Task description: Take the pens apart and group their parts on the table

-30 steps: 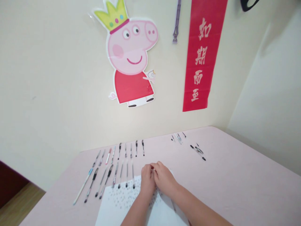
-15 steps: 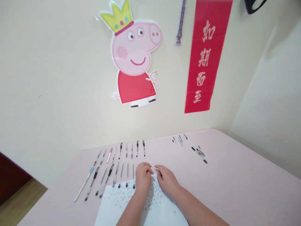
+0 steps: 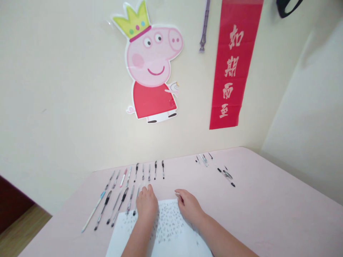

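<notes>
My left hand [image 3: 147, 203] lies over the far left part of a written sheet of paper [image 3: 168, 219], its fingers partly spread and pointing forward. Beside it is a pen [image 3: 137, 201] from the near row, and the hand hides the pens to the right of that one. At the sheet's far right edge rests my right hand [image 3: 189, 206], with thumb and forefinger close together. Something small and pale seems to show at those fingertips, too small to name. Rows of handwritten characters fill the upper part of the sheet.
Two rows of pens, among them a black-capped pen [image 3: 103, 210] and a pink-and-white pen [image 3: 123, 177], lie at left on the pink table [image 3: 257, 214]. Pen parts [image 3: 227, 175] are scattered at the back right. Behind stands a wall with a pig cutout [image 3: 154, 71] and red banner [image 3: 235, 64].
My left hand has moved left, away from my right hand, and is now over the near row of pens. More of the writing shows between the hands. My right hand has hardly moved.
</notes>
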Available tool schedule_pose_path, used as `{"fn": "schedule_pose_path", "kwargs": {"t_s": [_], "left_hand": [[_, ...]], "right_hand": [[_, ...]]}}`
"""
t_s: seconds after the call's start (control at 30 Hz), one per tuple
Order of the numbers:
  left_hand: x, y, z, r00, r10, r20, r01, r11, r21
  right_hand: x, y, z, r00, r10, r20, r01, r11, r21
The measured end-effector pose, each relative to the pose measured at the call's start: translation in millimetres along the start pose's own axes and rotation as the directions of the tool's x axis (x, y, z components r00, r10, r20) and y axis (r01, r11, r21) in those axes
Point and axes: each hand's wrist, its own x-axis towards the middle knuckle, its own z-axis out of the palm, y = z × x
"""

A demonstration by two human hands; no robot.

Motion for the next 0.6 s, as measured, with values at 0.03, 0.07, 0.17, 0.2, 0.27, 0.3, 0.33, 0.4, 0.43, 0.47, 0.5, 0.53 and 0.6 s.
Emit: {"fn": "schedule_pose_path", "kwargs": {"t_s": [0.03,0.07,0.17,0.2,0.27,0.3,0.33,0.4,0.43,0.47,0.5,0.53,0.6], "left_hand": [[0,0,1.6,1.0,0.001,0.012,-0.002,1.0,0.004],[1,0,2.7,1.0,0.003,0.023,-0.003,1.0,0.006],[1,0,3.7,0.999,0.011,0.033,-0.011,1.0,-0.014],[1,1,3.3,1.0,0.019,0.022,-0.019,0.999,-0.039],[1,5,2.1,0.998,0.062,-0.028,-0.065,0.988,-0.139],[0,8,1.4,0.993,0.098,-0.062,-0.109,0.97,-0.219],[-1,12,0.8,0.986,0.138,-0.096,-0.162,0.936,-0.313],[-5,23,-0.2,0.963,0.217,-0.159,-0.268,0.818,-0.509],[-7,28,-0.5,0.952,0.245,-0.182,-0.305,0.748,-0.589],[-10,33,-0.8,0.944,0.265,-0.198,-0.329,0.687,-0.648],[-13,38,-0.9,0.937,0.28,-0.207,-0.343,0.637,-0.69],[-16,42,-1.0,0.933,0.292,-0.212,-0.351,0.6,-0.719],[-21,47,-1.0,0.922,0.321,-0.217,-0.369,0.554,-0.746]], "right_hand": [[0,0,0,1.0,0.002,-0.004,-0.002,1.0,0.005],[0,1,1,1.0,0.004,-0.008,-0.004,1.0,0.011],[0,2,3,1.0,-0.001,-0.024,0.002,0.999,0.038],[0,3,4,0.999,-0.003,-0.033,0.005,0.999,0.051],[1,6,6,0.998,0.005,-0.06,0.001,0.996,0.09],[2,8,7,0.997,0.015,-0.077,-0.006,0.993,0.119],[4,10,8,0.995,0.028,-0.095,-0.013,0.988,0.156],[8,13,8,0.989,0.07,-0.129,-0.034,0.964,0.264],[10,14,8,0.986,0.102,-0.134,-0.051,0.94,0.338],[12,15,7,0.981,0.141,-0.131,-0.073,0.904,0.422],[13,16,5,0.975,0.184,-0.122,-0.098,0.855,0.508],[15,16,3,0.968,0.227,-0.105,-0.123,0.798,0.589],[17,14,-3,0.955,0.29,-0.06,-0.165,0.691,0.704]]}}
